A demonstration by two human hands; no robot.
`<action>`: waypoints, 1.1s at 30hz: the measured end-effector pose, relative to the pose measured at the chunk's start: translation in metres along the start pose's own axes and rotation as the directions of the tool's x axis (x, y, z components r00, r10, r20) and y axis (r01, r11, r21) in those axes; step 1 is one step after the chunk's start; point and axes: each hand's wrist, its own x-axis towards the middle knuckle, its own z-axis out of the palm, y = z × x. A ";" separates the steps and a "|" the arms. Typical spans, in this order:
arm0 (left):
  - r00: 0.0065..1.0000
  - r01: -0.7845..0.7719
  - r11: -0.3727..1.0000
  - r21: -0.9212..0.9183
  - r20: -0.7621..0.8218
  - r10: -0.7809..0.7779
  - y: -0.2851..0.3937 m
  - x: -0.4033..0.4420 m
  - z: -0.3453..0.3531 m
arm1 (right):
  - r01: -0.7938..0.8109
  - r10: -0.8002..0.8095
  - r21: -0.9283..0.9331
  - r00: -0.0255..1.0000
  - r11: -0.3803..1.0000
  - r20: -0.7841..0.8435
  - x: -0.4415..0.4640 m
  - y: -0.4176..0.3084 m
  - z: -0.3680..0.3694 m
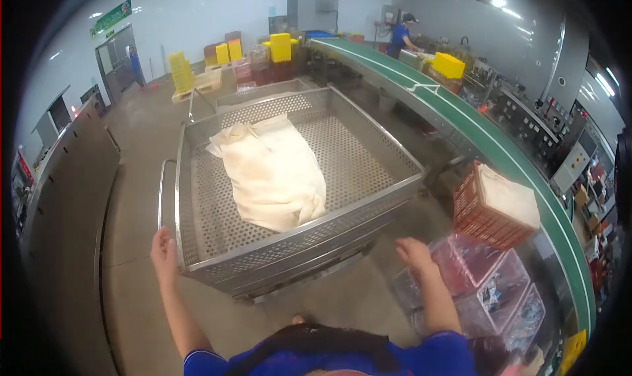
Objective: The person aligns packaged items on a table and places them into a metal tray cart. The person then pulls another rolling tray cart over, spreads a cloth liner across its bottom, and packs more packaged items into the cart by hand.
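A perforated steel cart [368, 201] with a shallow tray stands in front of me. On its tray lies a bundled cream cloth [273, 169], folded over and creased. My left hand [165, 250] is closed at the lower end of the cart's side handle [164, 192], by the near left corner. To the right of the cart's front edge, my right hand [415, 252] hangs in the air with loosely bent fingers and nothing in it. It is apart from the cart and close to the pinkish clear crates [471, 261].
A red-brown basket [471, 208] with white cloth on top sits on the crates. The green conveyor [490, 126] curves along the right. Steel cabinets [69, 211] line the left. A person in blue [399, 37] works beyond the conveyor; yellow crates [180, 73] stand at the back.
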 end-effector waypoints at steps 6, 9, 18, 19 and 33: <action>0.998 0.031 0.994 0.105 0.060 -0.038 -0.024 0.061 0.012 | 0.143 -0.156 -0.090 0.977 0.986 -0.149 0.133 -0.036 -0.039; 0.988 -0.032 0.972 0.232 0.154 -0.005 -0.028 0.103 0.020 | 0.154 -0.163 -0.063 0.969 0.986 -0.187 0.189 -0.030 -0.067; 0.887 0.347 0.730 0.589 0.045 -0.459 -0.144 0.152 0.068 | -0.123 0.145 0.158 0.980 0.980 -0.136 0.395 0.142 -0.038; 0.855 0.420 0.744 0.519 0.049 -0.517 -0.135 0.151 0.068 | -0.190 0.202 0.118 0.974 0.975 -0.104 0.411 0.160 -0.025; 0.826 0.430 0.306 0.849 -0.232 -0.514 -0.095 0.159 0.107 | -0.305 0.309 -0.092 0.950 0.948 0.037 0.499 0.206 0.063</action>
